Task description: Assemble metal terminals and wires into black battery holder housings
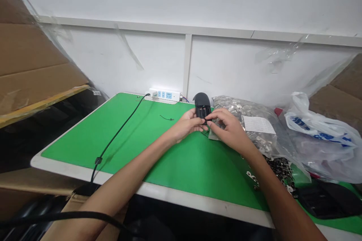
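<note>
A black rounded plastic housing [202, 101] with a slotted lower part is held upright above the green table mat. My left hand [189, 125] wraps round its left side and bottom, thumb on the front. From the right, my right hand [226, 126] reaches the lower edge with thumb and index finger pinched together; whatever lies between those fingertips is too small to make out. A short thin black wire with a small end piece [171, 119] lies on the mat to the left of my hands.
A green-topped table [93, 128] has a white power strip [166, 94] at its back, with a black cable [118, 130] plugged in. On the right are a clear bag of metal parts [237, 107], a white plastic bag [325, 135], loose metal pieces [278, 171] and another black housing [325, 199].
</note>
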`<control>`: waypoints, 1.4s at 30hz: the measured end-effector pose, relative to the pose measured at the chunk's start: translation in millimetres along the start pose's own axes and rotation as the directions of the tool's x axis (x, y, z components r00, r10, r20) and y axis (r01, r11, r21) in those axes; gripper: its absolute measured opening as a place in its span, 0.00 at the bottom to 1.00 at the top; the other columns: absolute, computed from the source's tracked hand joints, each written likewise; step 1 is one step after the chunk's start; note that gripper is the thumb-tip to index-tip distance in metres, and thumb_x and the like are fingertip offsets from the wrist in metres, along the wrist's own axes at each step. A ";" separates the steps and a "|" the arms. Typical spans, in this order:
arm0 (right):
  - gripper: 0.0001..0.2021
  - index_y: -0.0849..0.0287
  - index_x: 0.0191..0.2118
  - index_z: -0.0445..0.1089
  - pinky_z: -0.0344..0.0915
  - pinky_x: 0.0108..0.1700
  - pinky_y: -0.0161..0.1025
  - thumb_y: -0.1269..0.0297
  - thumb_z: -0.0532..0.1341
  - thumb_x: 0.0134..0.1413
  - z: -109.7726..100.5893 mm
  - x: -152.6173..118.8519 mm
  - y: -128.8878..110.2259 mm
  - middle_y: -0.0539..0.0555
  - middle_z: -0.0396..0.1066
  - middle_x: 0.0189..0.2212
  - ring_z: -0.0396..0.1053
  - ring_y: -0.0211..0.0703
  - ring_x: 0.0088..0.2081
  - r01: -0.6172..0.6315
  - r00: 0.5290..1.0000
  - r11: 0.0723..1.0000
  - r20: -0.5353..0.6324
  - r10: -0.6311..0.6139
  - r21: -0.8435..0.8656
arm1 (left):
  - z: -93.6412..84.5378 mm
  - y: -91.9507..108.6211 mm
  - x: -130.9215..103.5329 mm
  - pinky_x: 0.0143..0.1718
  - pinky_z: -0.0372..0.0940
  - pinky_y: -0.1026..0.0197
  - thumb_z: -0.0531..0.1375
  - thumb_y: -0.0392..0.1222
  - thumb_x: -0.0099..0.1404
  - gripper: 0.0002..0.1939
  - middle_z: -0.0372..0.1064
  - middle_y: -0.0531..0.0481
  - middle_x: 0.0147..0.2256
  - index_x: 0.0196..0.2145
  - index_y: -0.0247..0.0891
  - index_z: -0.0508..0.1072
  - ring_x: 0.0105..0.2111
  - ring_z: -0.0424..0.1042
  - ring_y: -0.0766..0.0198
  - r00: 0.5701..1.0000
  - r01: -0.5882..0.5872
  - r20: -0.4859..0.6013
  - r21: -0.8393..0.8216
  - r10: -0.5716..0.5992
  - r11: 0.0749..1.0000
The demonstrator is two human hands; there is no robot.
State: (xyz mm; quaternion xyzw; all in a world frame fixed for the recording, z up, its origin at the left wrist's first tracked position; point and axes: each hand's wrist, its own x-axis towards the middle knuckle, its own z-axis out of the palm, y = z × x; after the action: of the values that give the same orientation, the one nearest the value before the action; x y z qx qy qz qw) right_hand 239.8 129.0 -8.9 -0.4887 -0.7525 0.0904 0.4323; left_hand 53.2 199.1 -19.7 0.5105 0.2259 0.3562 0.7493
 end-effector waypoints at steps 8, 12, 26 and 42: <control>0.20 0.49 0.58 0.69 0.64 0.67 0.67 0.57 0.69 0.63 -8.4 -0.4 9.4 0.60 0.73 0.61 0.69 0.62 0.64 0.259 0.965 0.945 0.013 -0.262 -0.198 | -13.0 16.3 -0.6 0.31 0.70 0.67 0.65 0.33 0.58 0.09 0.76 0.45 0.32 0.38 0.30 0.74 0.26 0.74 0.69 0.988 0.145 0.061 -0.092 -0.140 0.985; 0.12 0.49 0.54 0.71 0.67 0.65 0.63 0.63 0.64 0.67 0.4 -2.5 5.6 0.58 0.77 0.57 0.72 0.59 0.62 0.347 0.938 0.920 0.066 -0.341 -0.184 | -15.4 17.2 -2.0 0.27 0.67 0.67 0.65 0.36 0.59 0.05 0.72 0.49 0.26 0.33 0.33 0.73 0.23 0.71 0.68 0.967 0.241 0.109 -0.100 -0.230 0.965; 0.05 0.50 0.48 0.72 0.74 0.52 0.54 0.63 0.61 0.70 11.3 -5.8 -1.2 0.56 0.80 0.43 0.78 0.52 0.47 0.285 0.958 0.957 0.050 -0.282 -0.063 | -6.5 8.9 -3.3 0.24 0.64 0.68 0.71 0.50 0.60 0.17 0.70 0.52 0.26 0.35 0.33 0.74 0.22 0.67 0.70 0.963 0.246 0.145 -0.121 -0.228 0.962; 0.04 0.53 0.47 0.69 0.72 0.55 0.53 0.69 0.61 0.71 8.5 -3.1 0.6 0.54 0.79 0.41 0.77 0.49 0.45 0.426 0.904 0.892 0.118 -0.412 -0.152 | 0.1 -4.5 -3.8 0.22 0.63 0.69 0.75 0.47 0.58 0.18 0.68 0.53 0.25 0.34 0.33 0.74 0.20 0.65 0.72 0.977 0.211 0.092 -0.281 -0.193 0.936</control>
State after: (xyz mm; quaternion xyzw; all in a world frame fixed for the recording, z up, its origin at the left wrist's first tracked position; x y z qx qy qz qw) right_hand 234.4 129.2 -16.2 -0.3465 -0.8624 -0.0507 0.3656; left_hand 52.2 195.2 -23.9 0.3805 0.1986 0.2903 0.8553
